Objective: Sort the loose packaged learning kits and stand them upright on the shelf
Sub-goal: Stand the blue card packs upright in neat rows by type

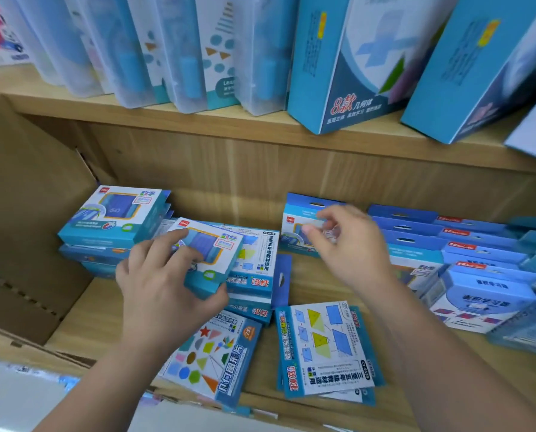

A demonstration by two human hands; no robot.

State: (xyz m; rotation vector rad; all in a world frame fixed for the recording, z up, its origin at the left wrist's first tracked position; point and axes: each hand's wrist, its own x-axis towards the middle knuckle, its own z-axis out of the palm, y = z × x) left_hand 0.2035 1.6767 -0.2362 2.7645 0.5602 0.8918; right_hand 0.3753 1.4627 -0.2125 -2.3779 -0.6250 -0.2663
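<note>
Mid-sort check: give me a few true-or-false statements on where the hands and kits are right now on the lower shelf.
1. The left hand grips a small blue boxed kit. True.
2. The shapes kit stands upright. False: it lies flat at the front of the lower shelf.
3. A stack of boxed kits sits at the shelf's left end. True.
4. The upper shelf is bare. False: clear cases and blue boxes stand on it.
5. The right hand holds the parallelogram pack. False: that pack lies flat at the front; the hand is by an upright kit at the back.
</note>
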